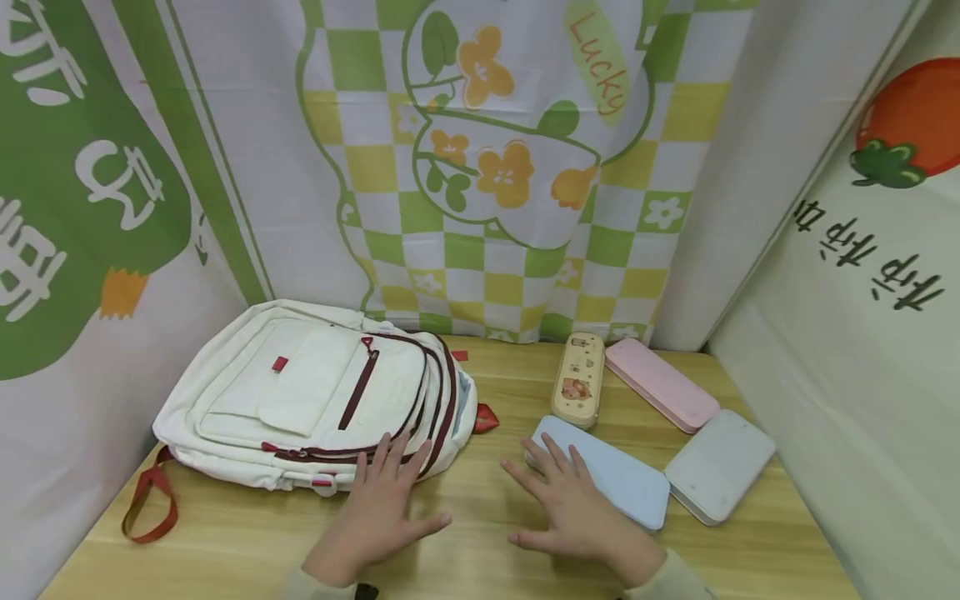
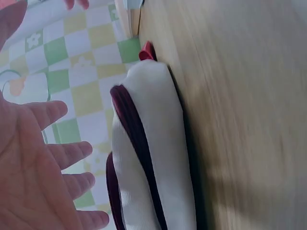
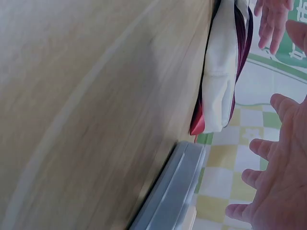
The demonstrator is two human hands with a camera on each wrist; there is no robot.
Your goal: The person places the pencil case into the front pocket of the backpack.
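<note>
A green-and-yellow checked curtain (image 1: 517, 271) hangs across the far side, behind a wooden table (image 1: 483, 521). On the table's left lies a bulky white backpack (image 1: 307, 379) with dark red zips, flat on its back. I see two hands held out over the near part, fingers spread and straight, gripping nothing: the left hand (image 1: 382, 512) just beside the backpack's near side, the right hand (image 1: 573, 504) above the near left end of a pale blue case (image 1: 618, 477). To its right sits a grey-white case (image 1: 720, 467), then, farther back, a pink case (image 1: 662, 385) and a narrow cream case (image 1: 579, 375) left of it.
</note>
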